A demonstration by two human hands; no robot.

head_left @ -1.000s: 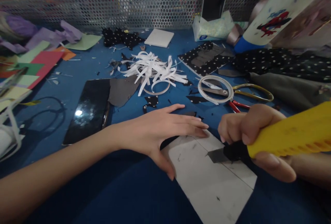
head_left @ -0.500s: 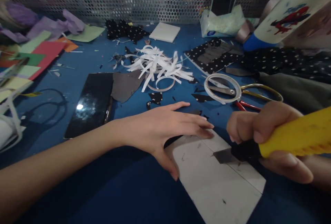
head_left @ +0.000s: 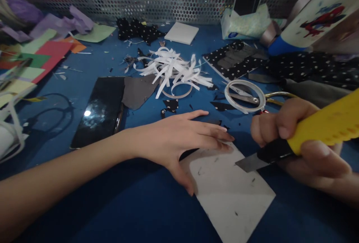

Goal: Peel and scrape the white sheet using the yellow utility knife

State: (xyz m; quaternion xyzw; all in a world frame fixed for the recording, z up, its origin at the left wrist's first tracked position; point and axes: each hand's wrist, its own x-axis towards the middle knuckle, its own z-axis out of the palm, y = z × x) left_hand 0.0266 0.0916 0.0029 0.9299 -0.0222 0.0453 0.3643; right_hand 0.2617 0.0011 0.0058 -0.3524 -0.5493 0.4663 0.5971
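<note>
- Compared with 0.5 s ago, the yellow handle is tilted up more steeply and the blade (head_left: 248, 162) is found at the right edge of the white sheet (head_left: 224, 187). The narrow strip seen then beyond a line in the sheet is no longer visible.
- The white sheet is laid flat on the blue table (head_left: 112, 205), in the near middle, between the 2 hands.
- Its upper left corner is pressed down by the left hand (head_left: 182, 138), which is held flat with fingers stretched out and thumb apart; nothing is gripped.
- The utility knife (head_left: 322, 127) is enclosed by the right hand (head_left: 303, 142), with fingers wrapped tightly round the handle.
- The left fingertips are seen near the blade tip, though apart from it.
- A cut finger is judged the main risk, should the blade slip towards the left hand; the sheet could also swing, since only 1 corner is pinned.
- Farther back, a tape ring (head_left: 244, 96) is laid over scissors (head_left: 277, 99), and a heap of white paper strips (head_left: 174, 69) is seen beside a dark phone (head_left: 98, 110).
</note>
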